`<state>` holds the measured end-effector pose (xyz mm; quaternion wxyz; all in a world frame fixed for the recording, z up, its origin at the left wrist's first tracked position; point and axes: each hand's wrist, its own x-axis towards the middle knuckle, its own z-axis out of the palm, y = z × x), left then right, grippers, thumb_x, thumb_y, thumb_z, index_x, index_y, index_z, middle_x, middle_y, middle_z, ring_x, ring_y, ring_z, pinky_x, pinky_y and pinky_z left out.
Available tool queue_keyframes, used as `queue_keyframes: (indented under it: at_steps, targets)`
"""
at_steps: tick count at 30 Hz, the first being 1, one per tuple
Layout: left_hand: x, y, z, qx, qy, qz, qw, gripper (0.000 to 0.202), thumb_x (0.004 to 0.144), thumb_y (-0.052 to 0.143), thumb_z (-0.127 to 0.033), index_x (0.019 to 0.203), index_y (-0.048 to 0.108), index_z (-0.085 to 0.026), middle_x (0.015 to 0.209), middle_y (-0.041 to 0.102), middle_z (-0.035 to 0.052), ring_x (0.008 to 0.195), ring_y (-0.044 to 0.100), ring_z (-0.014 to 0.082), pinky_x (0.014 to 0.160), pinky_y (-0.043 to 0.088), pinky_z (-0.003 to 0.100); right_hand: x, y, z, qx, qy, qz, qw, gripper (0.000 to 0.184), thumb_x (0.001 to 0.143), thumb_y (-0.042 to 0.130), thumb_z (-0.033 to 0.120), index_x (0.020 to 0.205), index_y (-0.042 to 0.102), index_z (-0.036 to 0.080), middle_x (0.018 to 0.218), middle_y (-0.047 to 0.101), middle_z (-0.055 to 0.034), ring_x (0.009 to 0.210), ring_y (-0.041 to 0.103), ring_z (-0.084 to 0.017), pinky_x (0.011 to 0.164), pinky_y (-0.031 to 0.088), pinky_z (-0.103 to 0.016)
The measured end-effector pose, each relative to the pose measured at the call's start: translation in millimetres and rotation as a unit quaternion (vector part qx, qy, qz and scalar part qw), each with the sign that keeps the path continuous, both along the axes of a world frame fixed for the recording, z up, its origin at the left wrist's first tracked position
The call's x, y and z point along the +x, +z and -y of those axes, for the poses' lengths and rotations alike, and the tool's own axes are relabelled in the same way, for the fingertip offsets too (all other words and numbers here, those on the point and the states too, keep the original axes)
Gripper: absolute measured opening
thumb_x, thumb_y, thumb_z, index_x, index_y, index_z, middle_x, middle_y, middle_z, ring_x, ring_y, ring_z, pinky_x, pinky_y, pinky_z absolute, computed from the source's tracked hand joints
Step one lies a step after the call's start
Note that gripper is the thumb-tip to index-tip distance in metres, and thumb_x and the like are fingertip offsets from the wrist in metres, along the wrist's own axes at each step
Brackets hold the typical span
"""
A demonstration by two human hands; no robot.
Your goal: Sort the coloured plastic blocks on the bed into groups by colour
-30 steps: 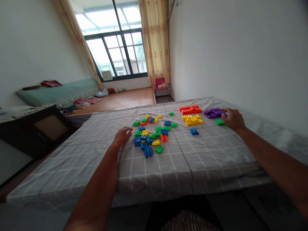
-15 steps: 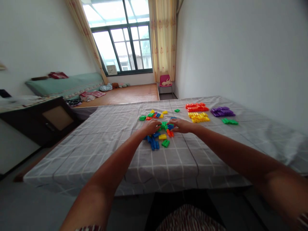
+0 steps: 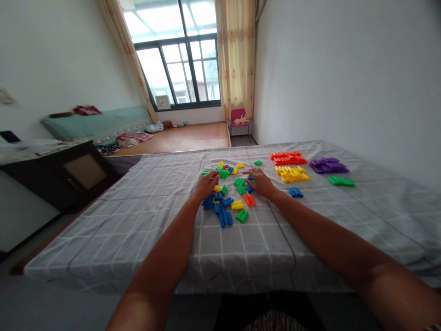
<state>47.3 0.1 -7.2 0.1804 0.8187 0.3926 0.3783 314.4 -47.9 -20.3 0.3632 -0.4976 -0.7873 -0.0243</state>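
Note:
My left hand (image 3: 206, 184) is at the left side of a loose heap of coloured plastic toy blocks. Its fingers close on a green block (image 3: 223, 174) at the far part of the heap. My right hand (image 3: 260, 183) is at the heap's right side, fingers apart around a blue block (image 3: 251, 179). Between the hands lie green blocks (image 3: 239, 185). Nearer me are orange blocks (image 3: 249, 200), a yellow block (image 3: 237, 205), another green block (image 3: 242, 216) and several blue blocks (image 3: 223, 215). The fingertips are small and partly hidden.
To the right lie grouped blocks: red-orange (image 3: 287, 158), yellow (image 3: 292, 174), purple (image 3: 328, 165), green (image 3: 341, 181) and blue (image 3: 296, 192). A grey checked cloth (image 3: 138, 220) covers the table. Beyond it are a low bed (image 3: 193, 134) and a pink chair (image 3: 237, 115).
My hands have moved apart, uncovering green blocks between them. My left hand now has a green block at its fingertips. The blue group at right, not visible earlier, now shows. The view has shifted slightly.

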Motion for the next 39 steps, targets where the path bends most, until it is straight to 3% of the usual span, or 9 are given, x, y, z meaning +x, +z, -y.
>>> queue_keyframes:
  at_steps: [6,11,16,21,23,25,29,34,39]
  targets:
    - [20.6,11.1,26.6,0.034,-0.103,0.010,0.994,0.032,0.092,0.051,-0.040,0.107,0.070,-0.020,0.106,0.073,0.0059,0.102,0.064,0.0201,0.096,0.047,0.035,-24.4,12.4,16.4,-0.042,0.141,-0.125,0.981,0.035,0.094,0.051,0.036,0.126,0.058,0.024,0.118,0.066,-0.0072,0.092,0.063,-0.018,0.082,0.052,-0.034]
    - [23.2,10.1,28.7,0.015,-0.056,-0.019,0.998,0.033,0.092,0.049,-0.042,0.107,0.069,-0.021,0.108,0.072,0.0052,0.102,0.064,0.0190,0.095,0.049,0.034,-24.4,5.6,17.9,-0.124,0.151,-0.159,0.968,0.029,0.088,0.059,0.039,0.111,0.063,0.022,0.096,0.071,-0.0037,0.083,0.065,-0.017,0.076,0.052,-0.031]
    - [-8.8,11.8,10.1,0.020,0.087,0.003,0.996,0.040,0.093,0.039,-0.043,0.111,0.067,-0.020,0.107,0.072,0.0050,0.103,0.065,0.0189,0.093,0.051,0.033,10.1,9.6,6.0,-0.160,0.055,-0.258,0.951,0.030,0.082,0.064,0.041,0.102,0.062,0.019,0.092,0.071,-0.0031,0.079,0.067,-0.017,0.073,0.053,-0.031]
    - [-35.2,13.0,-5.8,0.037,0.174,0.057,0.982,0.042,0.090,0.040,-0.043,0.105,0.068,-0.017,0.098,0.074,0.0060,0.095,0.067,0.0192,0.084,0.054,0.030,113.3,33.6,5.3,-0.087,-0.049,-0.340,0.935,0.039,0.074,0.071,0.048,0.097,0.063,0.018,0.092,0.071,-0.0063,0.083,0.066,-0.018,0.074,0.054,-0.032]
    - [-37.2,13.4,-6.8,0.032,0.191,0.060,0.979,0.041,0.088,0.040,-0.042,0.103,0.069,-0.017,0.097,0.074,0.0060,0.096,0.067,0.0197,0.083,0.055,0.030,174.0,38.7,16.3,-0.044,-0.150,-0.356,0.921,0.037,0.076,0.068,0.047,0.097,0.062,0.017,0.094,0.071,-0.0078,0.084,0.066,-0.019,0.074,0.054,-0.032]
    - [-35.5,13.8,-6.2,0.027,0.194,0.054,0.979,0.040,0.087,0.041,-0.042,0.102,0.069,-0.017,0.096,0.075,0.0058,0.097,0.067,0.0202,0.083,0.055,0.030,236.1,36.4,35.0,-0.012,-0.303,-0.359,0.883,0.031,0.080,0.061,0.041,0.097,0.061,0.015,0.095,0.071,-0.0106,0.083,0.066,-0.019,0.074,0.053,-0.033]
    - [-30.9,14.1,-4.6,0.023,0.195,0.047,0.979,0.038,0.085,0.042,-0.042,0.098,0.069,-0.018,0.094,0.075,0.0052,0.097,0.067,0.0210,0.083,0.055,0.031,327.1,9.9,82.0,-0.027,-0.540,-0.244,0.805,0.022,0.081,0.058,0.030,0.092,0.066,0.013,0.097,0.071,-0.0165,0.089,0.065,-0.022,0.085,0.048,-0.036]
    - [-33.0,11.9,-5.0,0.018,0.200,0.038,0.979,0.034,0.084,0.043,-0.042,0.092,0.069,-0.022,0.093,0.075,0.0032,0.096,0.068,0.0217,0.083,0.056,0.032,348.9,-24.7,110.9,-0.075,-0.584,-0.159,0.792,0.027,0.081,0.056,0.031,0.096,0.070,0.013,0.098,0.071,-0.0171,0.092,0.065,-0.028,0.082,0.048,-0.037]
    - [-36.2,8.1,-7.0,0.013,0.206,0.022,0.978,0.035,0.083,0.043,-0.043,0.095,0.069,-0.022,0.093,0.075,0.0040,0.095,0.068,0.0224,0.084,0.055,0.033,341.6,-28.4,111.0,-0.102,-0.594,-0.118,0.789,0.032,0.082,0.054,0.036,0.098,0.072,0.016,0.097,0.072,-0.0160,0.089,0.066,-0.027,0.077,0.049,-0.035]
